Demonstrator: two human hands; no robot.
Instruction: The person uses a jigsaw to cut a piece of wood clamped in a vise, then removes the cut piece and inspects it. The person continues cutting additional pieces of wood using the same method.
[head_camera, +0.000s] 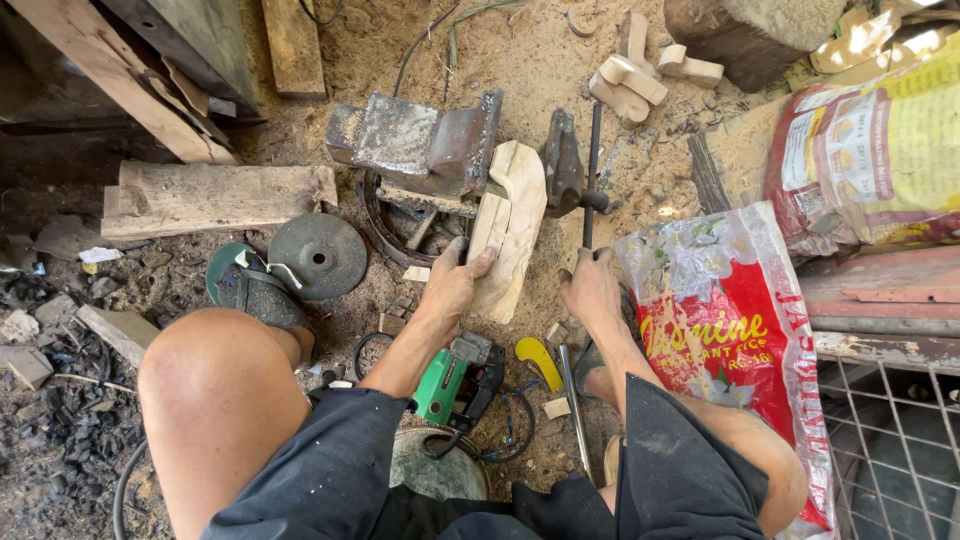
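Observation:
A pale carved wooden block (512, 225) stands between the jaws of a rusty iron bench vise (425, 145) set on the sawdust ground. My left hand (455, 285) grips the lower end of the block, thumb on its face. My right hand (590, 290) is closed around the lower end of the vise's dark handle bar (591, 165), which runs up past the outer jaw (562, 165).
A green power tool (458, 378) and a yellow-handled tool (538, 358) lie between my knees. A grinding disc (318, 255) and a plank (215, 197) lie left. Printed sacks (740, 340) sit right, carved wooden pieces (640, 72) beyond the vise, and a wire grid (890, 440) at lower right.

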